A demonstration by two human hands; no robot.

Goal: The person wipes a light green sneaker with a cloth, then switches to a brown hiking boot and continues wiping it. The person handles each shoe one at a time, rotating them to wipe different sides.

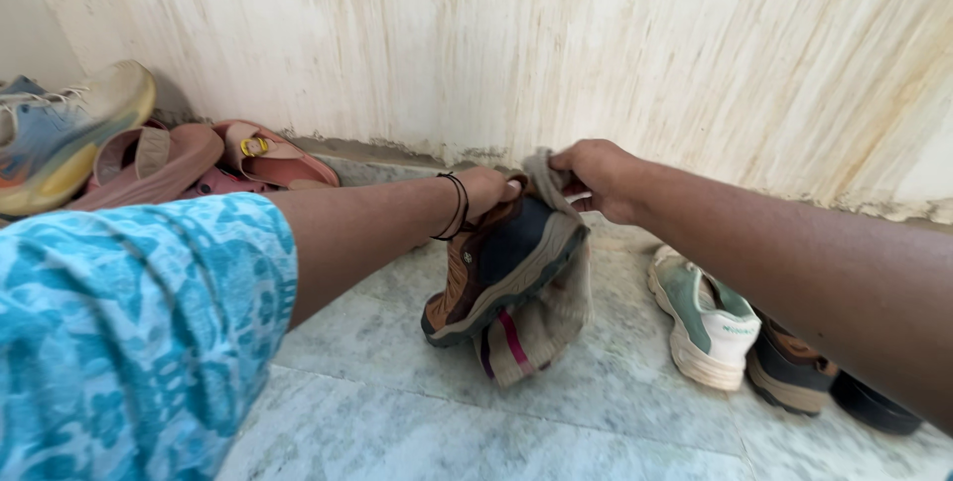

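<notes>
Reaching forward, left hand (488, 190) clamps the brown shoe (496, 268); right hand (596, 175) pinches the cloth (541, 327).

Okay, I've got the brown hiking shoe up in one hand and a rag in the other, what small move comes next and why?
Probably draw the beige cloth with the pink stripe down along the shoe's sole edge. The left hand holds the brown and dark grey hiking shoe tilted off the marble floor, the right hand pinches the cloth at the heel, and the cloth already hangs against the sole.
</notes>
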